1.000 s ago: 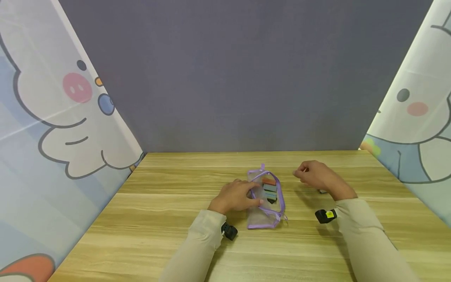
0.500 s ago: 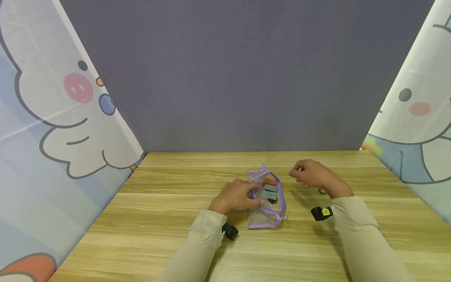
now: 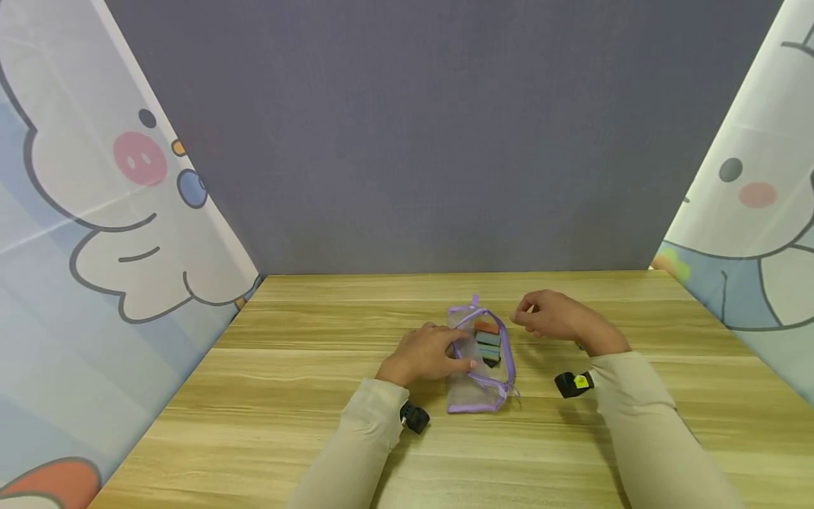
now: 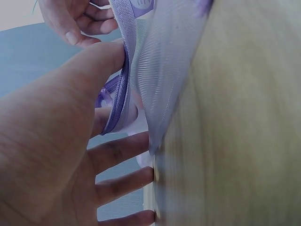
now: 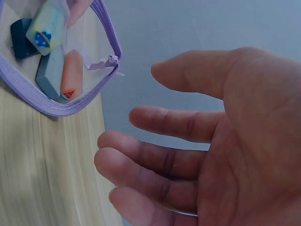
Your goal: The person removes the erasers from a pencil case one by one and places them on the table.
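Note:
A see-through mesh pouch (image 3: 473, 408) with purple zipper trim lies on the table with its mouth open. Several small blocks like erasers sit inside: an orange one (image 5: 72, 73) with a watermelon print, a grey-blue one (image 5: 50, 73), a pale yellow one (image 5: 52, 21) with a blue print, and a dark one (image 5: 19, 40). My left hand (image 3: 427, 355) keeps the mouth spread, thumb and forefinger reaching in past the zipper edge and the other fingers straight against the table. Just right of the pouch, my right hand (image 3: 553, 315) hovers with loosely bent fingers, holding nothing.
A small object (image 3: 580, 346) lies on the wooden table (image 3: 286, 396), partly hidden behind my right wrist. A dark grey panel (image 3: 407, 141) stands at the back. Cartoon-printed sheets (image 3: 57, 283) rise along both sides.
My right hand has moved left toward the pouch and stays empty in the latest view. The left hand and pouch hold their place.

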`<state>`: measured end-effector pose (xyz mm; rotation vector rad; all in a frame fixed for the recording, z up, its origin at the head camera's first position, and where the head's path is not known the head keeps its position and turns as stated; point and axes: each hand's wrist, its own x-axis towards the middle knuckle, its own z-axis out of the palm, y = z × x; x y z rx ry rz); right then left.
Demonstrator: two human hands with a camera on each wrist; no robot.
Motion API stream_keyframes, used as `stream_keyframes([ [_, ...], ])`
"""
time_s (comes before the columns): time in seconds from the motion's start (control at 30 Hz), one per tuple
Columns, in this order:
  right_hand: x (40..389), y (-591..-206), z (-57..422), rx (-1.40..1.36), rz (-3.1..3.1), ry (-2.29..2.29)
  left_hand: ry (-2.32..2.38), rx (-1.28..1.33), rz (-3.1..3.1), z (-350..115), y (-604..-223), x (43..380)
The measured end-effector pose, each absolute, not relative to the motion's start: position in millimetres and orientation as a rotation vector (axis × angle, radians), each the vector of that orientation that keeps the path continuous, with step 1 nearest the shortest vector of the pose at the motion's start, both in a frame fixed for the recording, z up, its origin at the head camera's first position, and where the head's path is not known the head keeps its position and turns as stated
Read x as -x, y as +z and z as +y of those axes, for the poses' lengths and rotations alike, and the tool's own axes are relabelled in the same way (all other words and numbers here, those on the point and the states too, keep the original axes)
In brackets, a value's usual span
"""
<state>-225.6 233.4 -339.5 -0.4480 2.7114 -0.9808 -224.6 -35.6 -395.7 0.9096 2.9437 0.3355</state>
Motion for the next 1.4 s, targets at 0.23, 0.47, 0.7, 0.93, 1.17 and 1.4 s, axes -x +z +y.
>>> stream_keyframes([
  [0.23, 227, -343, 228, 0.488, 2.723, -0.959, 0.324, -0.900, 2.945, -36, -396, 224],
  [0.47, 228, -346, 222, 0.512, 2.752, -0.938, 0.338, -0.894, 2.940, -37, -395, 224],
  [0.7, 227, -348, 215, 0.558, 2.763, -0.888, 0.340, -0.918, 2.944, -38, -396, 225],
  [0.93, 226, -350, 214, 0.640, 2.793, -0.836, 0.353, -0.934, 2.938, -37, -397, 226],
  [1.17, 226, -355, 211, 0.684, 2.778, -0.860, 0.347, -0.927, 2.941, -36, -398, 227],
  [1.4, 227, -358, 209, 0.734, 2.776, -0.853, 0.351, -0.919, 2.938, -36, -398, 226],
])
